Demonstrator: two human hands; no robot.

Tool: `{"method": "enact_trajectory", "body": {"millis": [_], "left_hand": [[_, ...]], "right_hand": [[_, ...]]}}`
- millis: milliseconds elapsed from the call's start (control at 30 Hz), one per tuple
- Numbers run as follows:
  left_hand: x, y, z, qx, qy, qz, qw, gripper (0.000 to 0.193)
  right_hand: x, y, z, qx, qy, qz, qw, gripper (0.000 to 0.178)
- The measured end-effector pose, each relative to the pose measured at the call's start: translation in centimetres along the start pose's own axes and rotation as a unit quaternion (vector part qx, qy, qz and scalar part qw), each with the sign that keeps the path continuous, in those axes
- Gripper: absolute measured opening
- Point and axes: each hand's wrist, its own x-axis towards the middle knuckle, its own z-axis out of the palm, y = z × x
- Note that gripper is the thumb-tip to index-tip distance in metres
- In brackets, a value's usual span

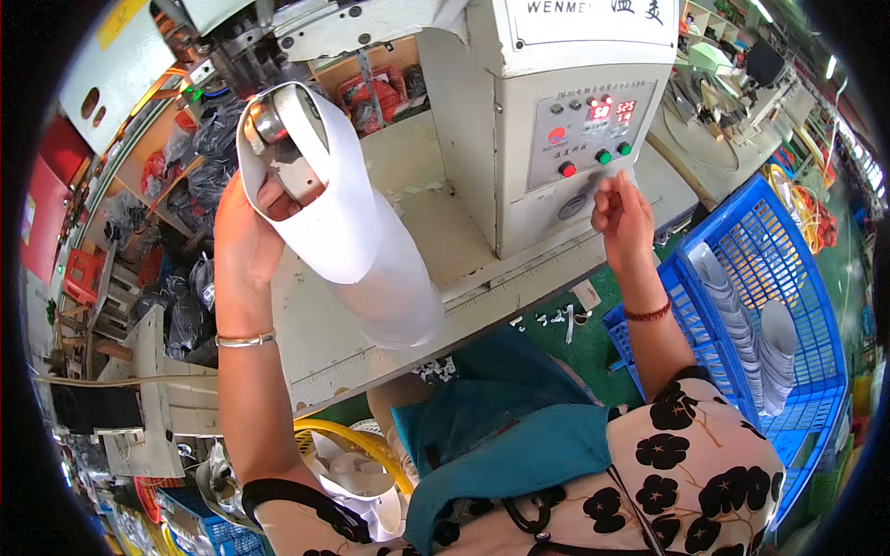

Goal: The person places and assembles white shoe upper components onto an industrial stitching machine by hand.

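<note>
A white tube-shaped piece (pixel 348 218), resembling a boot shaft, is slipped around the metal arm (pixel 295 148) of a bench machine. Its lower end hangs down toward the table's front edge. My left hand (pixel 248 227) grips the upper left edge of this piece, with some fingers inside the opening beside the metal arm. My right hand (pixel 623 211) is raised just below the buttons of the control panel (pixel 589 130). Its fingers are curled in, with nothing visible in them, and I cannot tell whether a fingertip touches the panel.
The grey machine housing (pixel 464 157) rises behind the table (pixel 324 357). To the right, a blue plastic basket (pixel 797 241) holds stacked white pieces (pixel 774 357). More white pieces (pixel 352 473) lie in a yellow-rimmed container by my left elbow. Black bags (pixel 190 195) fill shelves at left.
</note>
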Motion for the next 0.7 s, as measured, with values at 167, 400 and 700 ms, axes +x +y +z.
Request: {"method": "enact_trajectory", "body": {"millis": [167,400,700], "left_hand": [[0.1,-0.2,-1.7,-0.012,0.016,-0.004,1.000,0.027],[0.4,-0.5,-1.9,-0.003,-0.032,0.023,0.999,0.030],[0.1,-0.4,-1.2,0.000,-0.014,0.021,1.000,0.028]], "right_hand": [[1.4,0.9,-0.1,-0.003,-0.015,-0.014,1.000,0.033],[1.7,0.9,-0.2,-0.056,-0.002,-0.040,0.998,0.035],[1.6,0.6,0.5,-0.113,0.021,-0.040,0.993,0.035]]}}
